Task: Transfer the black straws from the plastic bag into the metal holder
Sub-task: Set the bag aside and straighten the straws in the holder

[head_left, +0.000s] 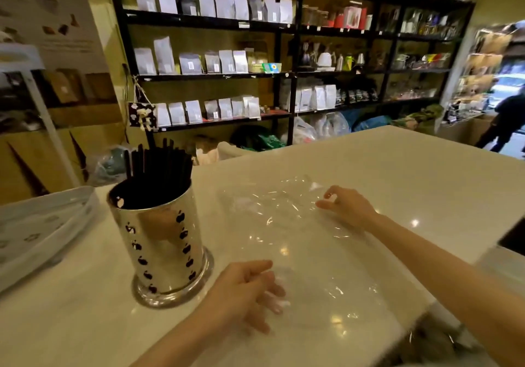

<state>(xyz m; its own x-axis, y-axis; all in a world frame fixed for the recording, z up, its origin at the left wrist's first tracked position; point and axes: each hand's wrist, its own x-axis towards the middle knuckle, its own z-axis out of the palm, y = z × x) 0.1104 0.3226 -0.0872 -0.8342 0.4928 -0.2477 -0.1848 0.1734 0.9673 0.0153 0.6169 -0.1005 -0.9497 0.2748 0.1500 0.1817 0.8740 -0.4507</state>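
The white table [369, 167] carried a clear plastic bag [298, 238] lying flat and apparently empty toward its near right edge. Near the left edge stood the metal holder [162, 241], the black straws [159, 164] upright inside: the transfer looked finished. The left hand [244, 290] and right hand [349, 206] rested on the bag, fingers loosely curled, gripping nothing clearly.

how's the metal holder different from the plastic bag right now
The metal holder stands upright; the plastic bag lies flat on the counter. The holder is shiny, opaque and full of black straws; the bag is clear and looks empty. Neither hand touches the holder; the left hand and right hand rest on the bag.
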